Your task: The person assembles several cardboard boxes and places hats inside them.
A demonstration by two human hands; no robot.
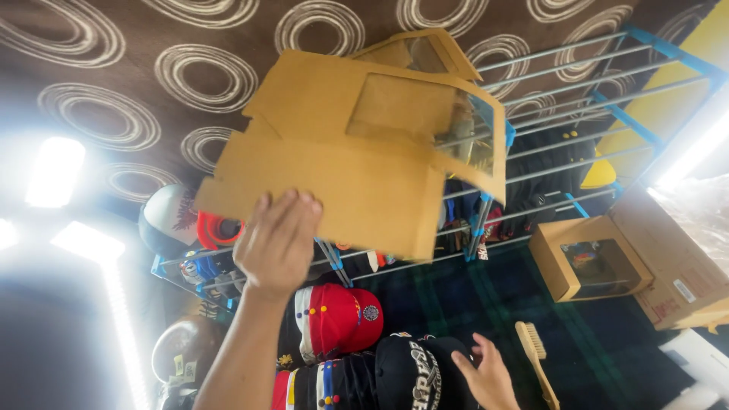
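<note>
Above the caps, left hand (pixel 277 243) grips a blurred flat cardboard box (pixel 357 144); right hand (pixel 486 376), partly cropped, hangs open.

Matt brown cardboard box (pixel 342 144) with glossy clear film window; wooden-backed brush (pixel 536 361); cloth caps (pixel 342 319).

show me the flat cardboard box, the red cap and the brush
flat cardboard box (pixel 357 190): head view, on its plain lower panel
red cap (pixel 351 319): head view, on the red crown
brush (pixel 535 357): head view, on the wooden back
</note>
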